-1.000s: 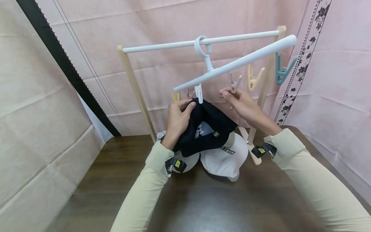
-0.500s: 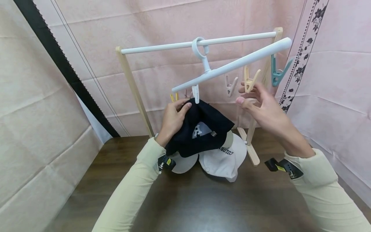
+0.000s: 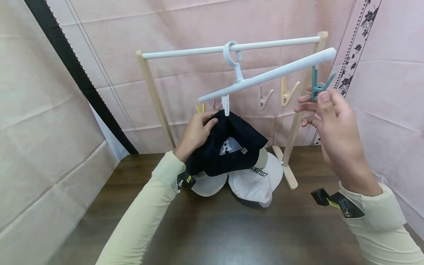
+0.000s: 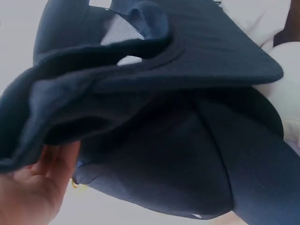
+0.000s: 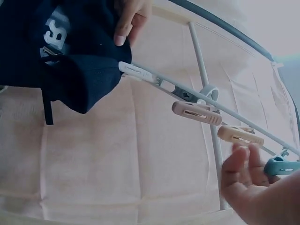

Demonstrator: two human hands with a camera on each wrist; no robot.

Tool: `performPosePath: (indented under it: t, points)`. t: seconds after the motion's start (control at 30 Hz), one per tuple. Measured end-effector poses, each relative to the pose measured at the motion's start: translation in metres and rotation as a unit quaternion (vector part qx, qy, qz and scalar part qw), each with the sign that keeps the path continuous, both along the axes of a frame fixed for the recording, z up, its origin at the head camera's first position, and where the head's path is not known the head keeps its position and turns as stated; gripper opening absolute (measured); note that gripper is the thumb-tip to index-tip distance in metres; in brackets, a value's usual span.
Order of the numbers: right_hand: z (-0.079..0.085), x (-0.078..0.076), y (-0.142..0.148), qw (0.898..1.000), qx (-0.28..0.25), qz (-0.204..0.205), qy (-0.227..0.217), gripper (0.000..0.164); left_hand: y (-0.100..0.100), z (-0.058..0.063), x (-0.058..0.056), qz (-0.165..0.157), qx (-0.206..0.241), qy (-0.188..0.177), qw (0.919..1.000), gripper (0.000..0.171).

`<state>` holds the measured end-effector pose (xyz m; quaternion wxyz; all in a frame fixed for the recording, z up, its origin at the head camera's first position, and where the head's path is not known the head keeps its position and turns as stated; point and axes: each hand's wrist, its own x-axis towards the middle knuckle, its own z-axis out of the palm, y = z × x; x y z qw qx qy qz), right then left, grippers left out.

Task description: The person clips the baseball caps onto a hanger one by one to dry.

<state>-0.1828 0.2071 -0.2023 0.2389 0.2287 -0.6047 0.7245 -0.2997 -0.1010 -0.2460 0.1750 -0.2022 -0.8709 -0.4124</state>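
My left hand point(image 3: 196, 133) grips the edge of a navy cap point(image 3: 212, 156), which is tipped so its inside shows. A white clothespin point(image 3: 226, 106) on the pale blue hanger point(image 3: 271, 74) has its end at the cap's top edge. In the left wrist view the left fingers go under the fold of the cap point(image 4: 159, 154). At the hanger's right side my right hand point(image 3: 338, 129) pinches the lower end of a teal clothespin point(image 3: 318, 87) between thumb and index finger; its other fingers are spread. The right wrist view shows these fingers close below a cream clothespin point(image 5: 241, 135).
The hanger hooks over the white bar point(image 3: 185, 53) of a wooden stand point(image 3: 154, 95). A pinkish clothespin point(image 3: 264, 98) and a yellow clothespin point(image 3: 200, 108) hang from it too. A white lettered cap point(image 3: 251, 186) and a greyish cap brim point(image 3: 209, 186) lie on the brown table point(image 3: 232, 235).
My right hand has moved right along the hanger, past the pinkish and cream clothespins to the teal one. The hanger's right end has dipped slightly. The left hand keeps its hold on the cap.
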Motion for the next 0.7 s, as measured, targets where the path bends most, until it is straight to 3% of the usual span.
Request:
performPosePath:
  t: [0.2,0.33,0.5,0.7]
  points:
    - [0.001,-0.003,-0.005,0.995,-0.095,-0.01,0.036,0.035,0.002,-0.001,0.008,0.004,-0.012,-0.038,0.9992,0.029]
    - [0.003,-0.005,-0.007,0.99,-0.135,-0.007,0.047,0.031,0.003,-0.006,0.014,0.024,-0.003,-0.019,0.9995,0.032]
    - [-0.002,-0.004,-0.01,0.988,-0.136,0.041,0.058,0.034,0.0,-0.015,0.023,0.052,0.023,0.028,0.998,0.037]
    - [-0.018,0.0,-0.012,0.99,-0.105,0.08,0.042,0.028,-0.001,-0.033,0.039,0.076,0.061,0.021,0.995,0.038]
